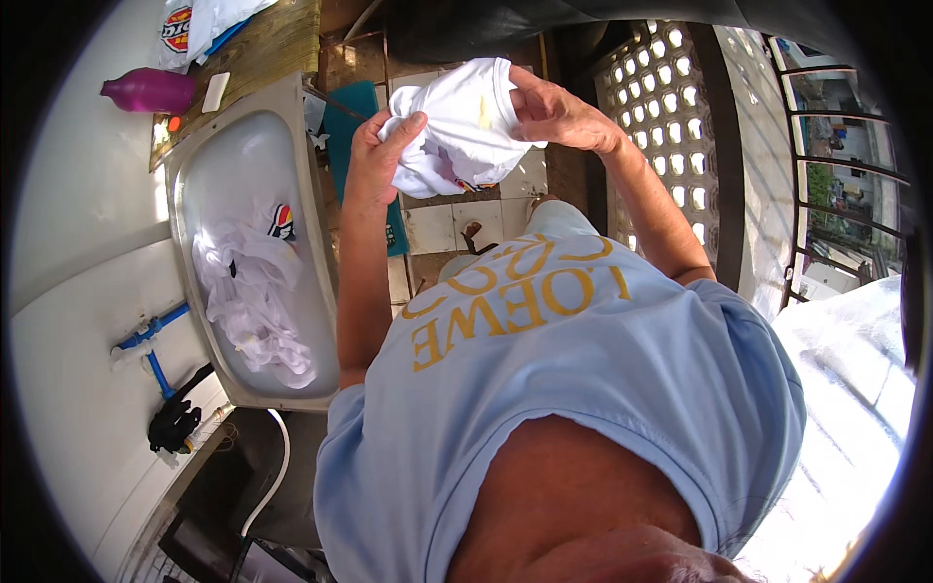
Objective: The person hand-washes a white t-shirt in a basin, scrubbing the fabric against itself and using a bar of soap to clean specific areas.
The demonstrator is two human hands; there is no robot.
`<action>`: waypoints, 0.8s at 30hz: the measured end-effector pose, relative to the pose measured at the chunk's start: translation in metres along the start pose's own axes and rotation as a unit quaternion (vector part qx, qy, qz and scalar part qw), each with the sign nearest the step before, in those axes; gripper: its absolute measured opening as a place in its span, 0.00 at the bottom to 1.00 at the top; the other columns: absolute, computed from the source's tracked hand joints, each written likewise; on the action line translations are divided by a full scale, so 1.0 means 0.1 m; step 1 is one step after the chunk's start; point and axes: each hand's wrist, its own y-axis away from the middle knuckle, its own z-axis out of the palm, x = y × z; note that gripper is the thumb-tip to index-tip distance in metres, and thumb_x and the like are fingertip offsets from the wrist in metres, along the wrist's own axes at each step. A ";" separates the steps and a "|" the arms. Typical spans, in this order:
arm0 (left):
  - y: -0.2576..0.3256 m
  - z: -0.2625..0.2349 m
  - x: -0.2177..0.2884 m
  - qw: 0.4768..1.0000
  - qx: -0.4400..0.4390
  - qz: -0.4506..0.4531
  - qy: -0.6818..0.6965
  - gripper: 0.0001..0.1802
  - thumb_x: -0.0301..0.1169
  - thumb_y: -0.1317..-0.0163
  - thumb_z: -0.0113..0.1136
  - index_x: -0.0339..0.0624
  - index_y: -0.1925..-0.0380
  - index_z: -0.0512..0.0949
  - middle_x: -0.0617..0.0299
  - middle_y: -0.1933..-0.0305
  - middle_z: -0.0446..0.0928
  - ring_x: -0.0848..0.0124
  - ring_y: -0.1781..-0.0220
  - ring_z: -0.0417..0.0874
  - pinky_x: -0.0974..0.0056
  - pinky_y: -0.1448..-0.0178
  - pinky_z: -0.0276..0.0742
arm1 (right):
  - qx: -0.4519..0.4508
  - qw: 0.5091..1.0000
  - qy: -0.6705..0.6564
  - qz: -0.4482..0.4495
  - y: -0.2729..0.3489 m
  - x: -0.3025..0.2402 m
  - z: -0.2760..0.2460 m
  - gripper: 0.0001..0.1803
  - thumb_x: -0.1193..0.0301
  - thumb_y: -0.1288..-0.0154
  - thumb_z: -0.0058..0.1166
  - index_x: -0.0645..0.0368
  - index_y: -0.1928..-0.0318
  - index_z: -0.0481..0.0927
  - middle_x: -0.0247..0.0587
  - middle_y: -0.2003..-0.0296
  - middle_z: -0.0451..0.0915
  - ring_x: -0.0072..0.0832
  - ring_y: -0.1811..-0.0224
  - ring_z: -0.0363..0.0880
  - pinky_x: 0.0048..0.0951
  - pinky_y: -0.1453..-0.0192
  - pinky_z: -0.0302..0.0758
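A white cloth garment (457, 112) is stretched between my hands, in front of my body and above the tiled floor. It has a yellowish mark and a dark printed patch on its lower edge. My left hand (377, 155) grips its bunched left side, thumb on top. My right hand (564, 115) is closed on the right edge, with its fingers partly inside the opening. To my left is a basin (178, 243) of cloudy water. More white clothing (253, 301), with a printed logo, lies wet and crumpled in it.
On the wooden board (262, 49) beyond the basin are a purple bottle (155, 90), a white bar-shaped object (217, 92) and white printed fabric (219, 24). Blue pipes (155, 330) run along the left wall. A perforated block wall (671, 117) and barred window (846, 155) stand right.
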 end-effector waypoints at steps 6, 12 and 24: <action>-0.05 0.03 -0.04 1.000 0.025 -0.002 0.013 0.15 0.30 0.43 0.67 0.34 0.58 0.79 0.62 0.63 0.81 0.78 0.64 0.80 0.72 0.59 0.76 | -0.061 0.991 -0.114 0.042 -0.05 0.10 -0.18 0.42 0.84 0.49 0.49 0.59 0.30 0.54 0.32 0.49 0.76 0.13 0.56 0.69 0.16 0.53 0.66; -0.07 0.16 -0.04 0.998 0.062 0.002 0.015 0.16 0.29 0.43 0.66 0.34 0.56 0.79 0.61 0.61 0.81 0.77 0.63 0.81 0.70 0.58 0.77 | -0.078 0.981 -0.170 0.054 -0.15 -0.02 -0.31 0.45 0.75 0.52 0.48 0.60 0.29 0.51 0.39 0.47 0.76 0.19 0.56 0.74 0.18 0.55 0.70; -0.15 0.47 -0.01 0.991 0.120 0.037 0.037 0.17 0.29 0.42 0.65 0.34 0.54 0.78 0.59 0.60 0.81 0.76 0.62 0.82 0.69 0.55 0.78 | -0.126 0.959 -0.234 0.095 -0.46 0.19 -0.81 0.48 0.54 0.46 0.51 0.63 0.29 0.48 0.41 0.51 0.79 0.22 0.59 0.78 0.20 0.61 0.73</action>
